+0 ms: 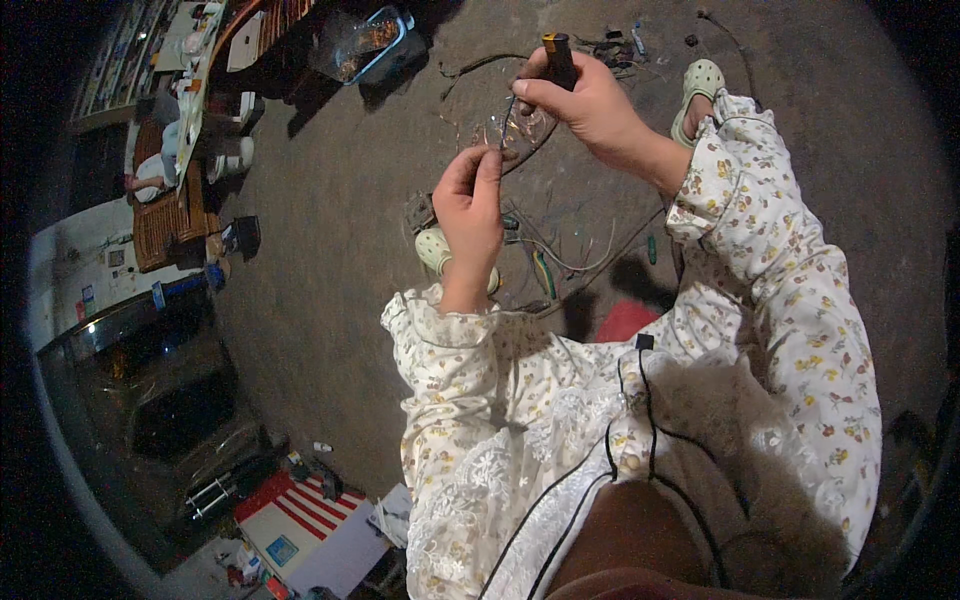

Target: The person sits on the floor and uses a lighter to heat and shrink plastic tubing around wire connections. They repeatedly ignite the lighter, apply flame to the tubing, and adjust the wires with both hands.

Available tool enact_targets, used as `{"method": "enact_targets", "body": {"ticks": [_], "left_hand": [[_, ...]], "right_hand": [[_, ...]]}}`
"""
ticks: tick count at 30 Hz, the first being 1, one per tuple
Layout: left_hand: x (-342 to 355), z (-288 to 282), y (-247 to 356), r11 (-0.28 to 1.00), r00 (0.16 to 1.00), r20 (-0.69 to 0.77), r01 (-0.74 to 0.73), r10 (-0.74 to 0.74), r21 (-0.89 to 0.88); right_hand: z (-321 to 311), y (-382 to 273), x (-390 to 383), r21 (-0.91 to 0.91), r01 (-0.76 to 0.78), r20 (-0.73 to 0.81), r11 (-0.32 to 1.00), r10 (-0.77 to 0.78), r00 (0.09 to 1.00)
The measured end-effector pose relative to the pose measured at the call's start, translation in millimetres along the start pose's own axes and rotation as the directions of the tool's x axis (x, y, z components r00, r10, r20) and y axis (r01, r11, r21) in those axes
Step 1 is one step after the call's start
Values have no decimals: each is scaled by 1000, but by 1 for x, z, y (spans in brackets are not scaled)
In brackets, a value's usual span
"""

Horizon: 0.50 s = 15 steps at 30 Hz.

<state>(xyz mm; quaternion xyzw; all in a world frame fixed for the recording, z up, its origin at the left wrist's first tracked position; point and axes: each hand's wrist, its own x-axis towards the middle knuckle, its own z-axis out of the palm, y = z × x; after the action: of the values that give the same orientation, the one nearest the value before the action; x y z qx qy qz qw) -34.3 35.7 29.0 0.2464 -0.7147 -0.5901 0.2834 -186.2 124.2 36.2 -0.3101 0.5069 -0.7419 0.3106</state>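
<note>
Pinching a thin wire (pixel 504 124) between thumb and fingertips, the left hand (pixel 470 205) is closed at the upper centre of the frame. The right hand (pixel 600 110), above it and to the right, is closed around a black tool (pixel 561 68) with a yellow end pointing up; its exact kind cannot be told. The wire runs between the two hands, its upper end at the right thumb and forefinger; whether those fingers grip it firmly cannot be confirmed.

Below the hands, near the centre of the frame, pliers (pixel 543 273) with green and yellow handles lie on the floor (pixel 330 250), beside a loose cable (pixel 600 262). A pale green shoe (pixel 700 84) stands at upper right. A blue basket (pixel 397 40) sits at the upper left.
</note>
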Motion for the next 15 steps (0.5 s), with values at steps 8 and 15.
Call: {"method": "enact_targets", "body": {"ticks": [8,15], "left_hand": [[-8,20,2,1000,1000,-12,0,0,16],[11,-2,-2,980,983,-91,145,-158,-133]], "right_hand": [[-1,17,14,-63,90,-106,994,-96,990],[-4,20,18,-132,107,-62,985,-116,991]]}}
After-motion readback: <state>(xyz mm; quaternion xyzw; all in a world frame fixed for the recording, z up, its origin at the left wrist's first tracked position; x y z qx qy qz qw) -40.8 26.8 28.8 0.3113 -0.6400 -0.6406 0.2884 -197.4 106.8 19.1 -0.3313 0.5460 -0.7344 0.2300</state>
